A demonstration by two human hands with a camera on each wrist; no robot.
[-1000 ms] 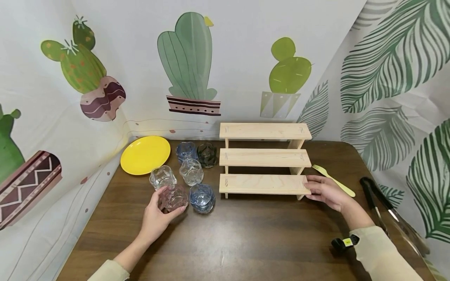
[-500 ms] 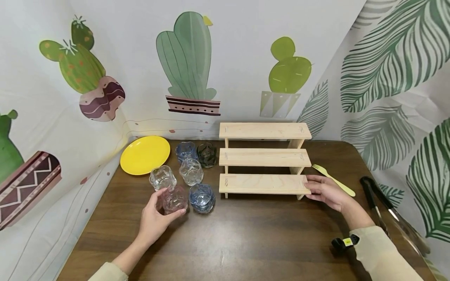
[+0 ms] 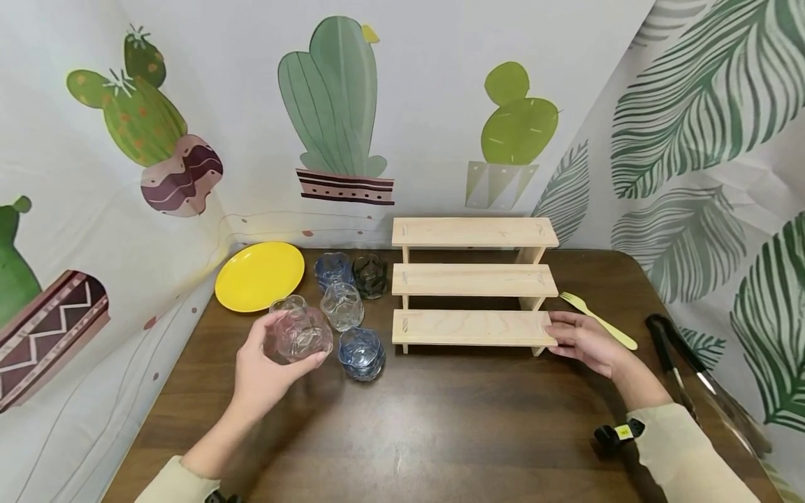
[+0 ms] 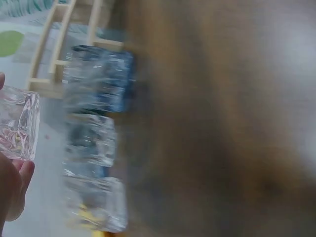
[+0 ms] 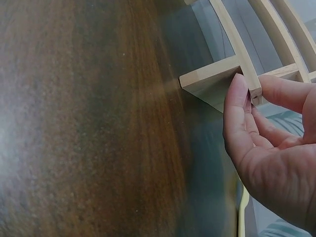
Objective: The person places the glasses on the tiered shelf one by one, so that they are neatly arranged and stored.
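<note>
- We see the left hand [image 3: 267, 374] with its thumb and fingers curled partway round the pink glass [image 3: 305, 334], gripping it by the sides.
- We find that glass on the left of the scene, held up off the brown table [image 3: 440, 433] and partly hiding a clear glass [image 3: 287, 302] on its far side.
- We see the right hand [image 3: 588, 344] pinching the right end of the lowest, nearest board of the wooden rack [image 3: 472, 327], thumb and fingers closed on opposite faces of the wood.
- We note that the rack stands upright, its three boards stepping up toward the far side.
- Left of the rack we have a second clear glass [image 3: 342, 307], with a near blue glass [image 3: 362, 355] on its near side.
- Farther back we see a far blue glass [image 3: 333, 270] just beside a dark glass [image 3: 370, 276].
- At the far left we see a yellow plate [image 3: 260, 277].
- Right of the rack we see a pale yellow fork [image 3: 604, 325], and farther right, black-handled tongs [image 3: 682, 348].
</note>
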